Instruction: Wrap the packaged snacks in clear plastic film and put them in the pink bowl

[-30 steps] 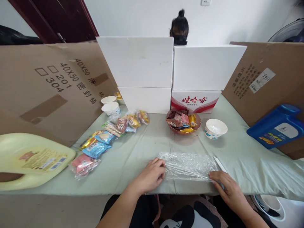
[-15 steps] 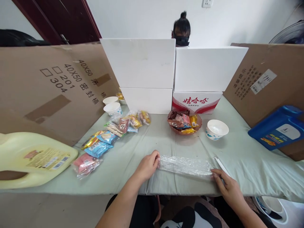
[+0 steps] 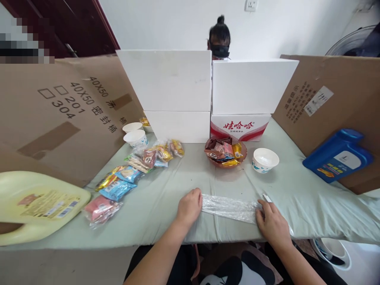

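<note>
A narrow folded strip of clear plastic wrap (image 3: 228, 208) lies on the pale green tablecloth (image 3: 166, 198) near the front edge. My left hand (image 3: 189, 206) grips its left end with curled fingers. My right hand (image 3: 268, 222) presses down on its right end, beside a thin white strip (image 3: 266, 197). Beyond the wrap stands a brown dish of wrapped snacks (image 3: 225, 152), with a white paper bowl (image 3: 265, 160) to its right.
Several snack packets (image 3: 130, 174) lie scattered at left. A yellow jug (image 3: 35, 202) lies at far left, a blue jug (image 3: 337, 156) at right. Cardboard panels (image 3: 59, 111) and white boxes (image 3: 178, 95) wall the table. Two bowls (image 3: 135, 134) sit back left. A person sits behind the boxes.
The plastic wrap has gone from a broad sheet to a narrow strip. My hands have drawn closer together, and the right hand has moved in onto the wrap's end.
</note>
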Motion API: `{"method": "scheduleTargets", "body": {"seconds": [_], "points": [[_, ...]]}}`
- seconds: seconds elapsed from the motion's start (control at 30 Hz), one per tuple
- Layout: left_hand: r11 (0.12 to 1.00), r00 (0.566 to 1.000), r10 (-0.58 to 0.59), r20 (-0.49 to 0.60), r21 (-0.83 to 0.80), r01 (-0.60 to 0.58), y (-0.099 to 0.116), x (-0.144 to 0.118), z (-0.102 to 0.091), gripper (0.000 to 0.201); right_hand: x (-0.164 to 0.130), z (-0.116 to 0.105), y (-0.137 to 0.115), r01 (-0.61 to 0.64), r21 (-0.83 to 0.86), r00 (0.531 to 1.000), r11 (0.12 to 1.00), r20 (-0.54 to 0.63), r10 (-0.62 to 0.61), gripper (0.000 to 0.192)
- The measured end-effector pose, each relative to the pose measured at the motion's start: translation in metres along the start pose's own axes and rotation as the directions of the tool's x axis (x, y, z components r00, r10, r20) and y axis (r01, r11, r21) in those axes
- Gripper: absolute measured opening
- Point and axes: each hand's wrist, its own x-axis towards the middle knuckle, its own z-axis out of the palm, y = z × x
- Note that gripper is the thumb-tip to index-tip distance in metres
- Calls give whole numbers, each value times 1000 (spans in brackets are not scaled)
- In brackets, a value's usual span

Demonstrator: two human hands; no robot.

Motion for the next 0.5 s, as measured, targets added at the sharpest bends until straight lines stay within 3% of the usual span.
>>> {"method": "scheduleTargets", "body": {"seconds": [0.1,0.17,0.23,0.33,0.4,0.5], "points": [[999,980,50,-195,-8,-52,10,-5,2,17,4,-10,-11,45,19,995,999,-90,-43,29],[989,953,133,-272,-23,-145,20,-12,5,23,7,-12,-28,132,66,989,989,-83,-126,28],[951,931,294,-214,-35,-309,28,-21,11,30,8,-9,-47,270,105,962,957,5,-272,36],[875,875,485,3,-24,-484,34,-31,24,53,6,3,-66,414,112,884,904,187,-428,63],[875,869,481,112,5,-485,32,-33,30,72,0,9,-64,402,94,873,911,261,-412,76],[911,902,400,164,32,-410,25,-31,34,77,-16,8,-43,328,24,910,945,260,-322,86]]}}
